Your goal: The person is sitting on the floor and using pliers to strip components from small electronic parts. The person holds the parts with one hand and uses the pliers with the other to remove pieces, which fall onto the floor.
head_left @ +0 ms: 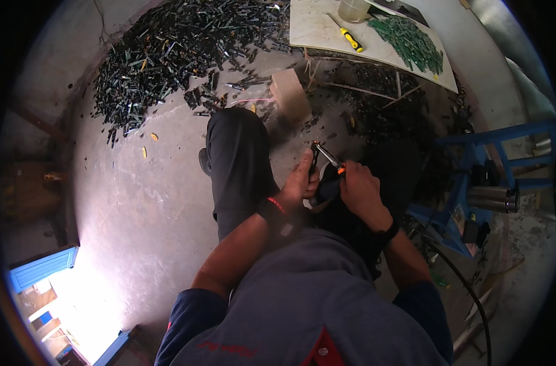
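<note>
Apparently grasping a dark strip [314, 161], roughly upright, between thumb and curled fingers of the left hand [300, 179]; clasping a metal-shafted tool [330, 155] with an orange part in the closed right hand [359, 188]. Meeting at the strip's upper end, or just beside it: too small to tell which. Both held out in front of the lap, between the knees [238, 131]. By the look of it, midway through working that end with the tool. Called for next, probably: a firm left hold and careful pressure from the right. Farther out, on the floor [150, 207], a tan block [290, 97] and a big heap of dark pieces [168, 52]. Off to the right, on a pale table [311, 33], green strips [412, 46] and a yellow-handled screwdriver [352, 40].
</note>
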`<control>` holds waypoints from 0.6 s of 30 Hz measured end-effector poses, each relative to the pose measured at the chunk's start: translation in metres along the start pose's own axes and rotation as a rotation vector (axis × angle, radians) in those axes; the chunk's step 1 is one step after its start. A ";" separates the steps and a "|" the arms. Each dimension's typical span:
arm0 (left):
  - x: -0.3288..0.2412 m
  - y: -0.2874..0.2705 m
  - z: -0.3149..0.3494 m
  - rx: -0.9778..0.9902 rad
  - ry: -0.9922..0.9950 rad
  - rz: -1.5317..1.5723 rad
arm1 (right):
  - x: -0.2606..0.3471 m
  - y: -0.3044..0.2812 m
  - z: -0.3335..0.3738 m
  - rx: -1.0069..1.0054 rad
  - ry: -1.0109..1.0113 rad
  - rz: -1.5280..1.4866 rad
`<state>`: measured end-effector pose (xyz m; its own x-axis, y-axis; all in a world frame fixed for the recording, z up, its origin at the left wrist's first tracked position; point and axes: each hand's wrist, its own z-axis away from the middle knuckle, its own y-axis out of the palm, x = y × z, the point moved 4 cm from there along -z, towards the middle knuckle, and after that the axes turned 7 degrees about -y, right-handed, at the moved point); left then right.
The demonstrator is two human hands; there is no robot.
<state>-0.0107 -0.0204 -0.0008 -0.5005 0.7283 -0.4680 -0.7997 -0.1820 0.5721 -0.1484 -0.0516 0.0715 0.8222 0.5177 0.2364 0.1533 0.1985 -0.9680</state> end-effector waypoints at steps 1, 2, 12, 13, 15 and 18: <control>0.000 -0.001 -0.001 -0.008 0.003 -0.005 | 0.000 0.000 -0.001 -0.001 0.001 0.006; 0.001 -0.002 -0.002 0.004 -0.002 -0.011 | 0.000 0.001 -0.001 -0.003 0.002 0.012; -0.001 -0.003 -0.009 -0.177 0.240 -0.236 | -0.002 0.003 -0.003 0.020 0.017 0.068; 0.000 -0.005 -0.012 -0.229 0.314 -0.270 | -0.001 0.002 -0.004 0.023 0.009 0.088; 0.000 -0.008 -0.012 -0.279 0.348 -0.387 | -0.003 0.001 -0.003 0.028 0.001 0.129; 0.000 -0.011 -0.012 -0.325 0.402 -0.520 | -0.004 0.002 -0.004 -0.015 -0.046 0.160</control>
<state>-0.0061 -0.0270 -0.0150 -0.0625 0.4868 -0.8712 -0.9937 -0.1114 0.0090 -0.1492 -0.0571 0.0679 0.8110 0.5792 0.0825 0.0312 0.0980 -0.9947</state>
